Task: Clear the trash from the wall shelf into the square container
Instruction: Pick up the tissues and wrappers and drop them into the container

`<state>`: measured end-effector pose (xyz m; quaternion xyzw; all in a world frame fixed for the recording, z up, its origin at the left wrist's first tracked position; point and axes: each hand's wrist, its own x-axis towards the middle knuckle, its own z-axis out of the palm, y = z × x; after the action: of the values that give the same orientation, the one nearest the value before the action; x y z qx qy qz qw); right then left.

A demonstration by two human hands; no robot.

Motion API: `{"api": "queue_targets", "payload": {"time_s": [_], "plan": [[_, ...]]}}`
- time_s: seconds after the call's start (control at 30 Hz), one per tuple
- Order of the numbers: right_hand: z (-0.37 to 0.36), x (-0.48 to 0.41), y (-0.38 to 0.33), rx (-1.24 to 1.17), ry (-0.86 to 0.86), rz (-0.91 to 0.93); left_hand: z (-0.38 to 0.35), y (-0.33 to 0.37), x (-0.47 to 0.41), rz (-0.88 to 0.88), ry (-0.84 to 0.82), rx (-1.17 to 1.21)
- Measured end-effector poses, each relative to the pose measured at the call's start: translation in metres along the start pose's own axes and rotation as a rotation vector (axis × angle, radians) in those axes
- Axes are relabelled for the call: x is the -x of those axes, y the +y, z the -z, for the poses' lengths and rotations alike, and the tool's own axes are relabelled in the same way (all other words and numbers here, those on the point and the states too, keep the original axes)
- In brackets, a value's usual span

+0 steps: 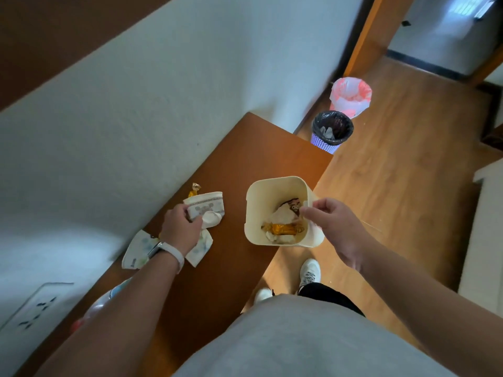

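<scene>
A brown wall shelf runs along the white wall. My left hand is closed on a crushed paper cup with a grey printed band, lying on the shelf. A gold candy wrapper lies just behind the cup. Two flattened white wrappers lie under and beside my left wrist. The cream square container stands at the shelf's front edge, with paper and orange wrappers inside. My right hand pinches the container's right rim.
On the wooden floor beyond the shelf's end stand a black-bagged lattice bin and a pink-bagged bin. A clear plastic bottle lies on the shelf near my left elbow. A wall socket sits lower left. My shoes are below the container.
</scene>
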<state>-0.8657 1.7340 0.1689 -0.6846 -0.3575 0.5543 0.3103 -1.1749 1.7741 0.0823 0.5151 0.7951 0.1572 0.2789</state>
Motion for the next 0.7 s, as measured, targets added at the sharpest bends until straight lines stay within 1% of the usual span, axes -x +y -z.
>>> {"api": "queue_targets", "payload": {"time_s": [0.27, 0.33, 0.53, 0.7], "plan": [[-0.004, 0.014, 0.001, -0.023, 0.046, -0.020, -0.017, -0.014, -0.033, 0.088, -0.070, 0.083], [-0.005, 0.016, 0.001, -0.035, 0.062, -0.016, -0.017, -0.009, -0.032, 0.093, -0.068, 0.118], [-0.003, 0.021, 0.009, -0.058, 0.101, -0.058, -0.023, 0.005, -0.026, 0.069, -0.039, 0.265], [-0.005, 0.024, 0.013, -0.071, 0.124, -0.075, -0.017, 0.018, -0.015, -0.025, -0.025, 0.370]]}}
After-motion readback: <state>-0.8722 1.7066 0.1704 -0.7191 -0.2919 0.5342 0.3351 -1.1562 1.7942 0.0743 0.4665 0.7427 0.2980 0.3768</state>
